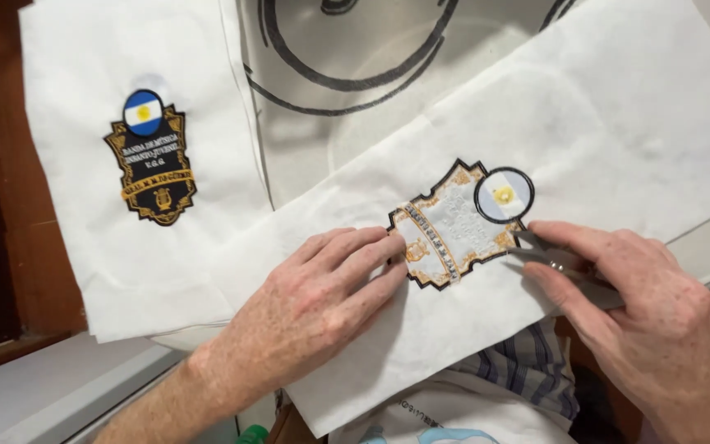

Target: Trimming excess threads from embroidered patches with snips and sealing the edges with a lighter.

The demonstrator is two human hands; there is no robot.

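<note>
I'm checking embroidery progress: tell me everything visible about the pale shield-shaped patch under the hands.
The pale shield-shaped embroidered patch lies flat, tilted, on a white fabric sheet. It has a black scalloped outline, gold scrollwork, a white centre, a diagonal band and a round blue-white emblem with a yellow centre. The left hand presses its left edge; the right hand holds small metal scissors at its right edge.

Right hand [643, 312] covered most of the small scissors [564, 265]; only the tips showed near the patch's right edge, blade position unclear. Left hand [322, 304] hid the lower-left corner of the white patch [449, 226]. Both forearms ran off the bottom edge. Black curved drawing [347, 57] at top centre was cut by the frame. Striped cloth [527, 366] at lower right was mostly under the white fabric [618, 123].
</note>
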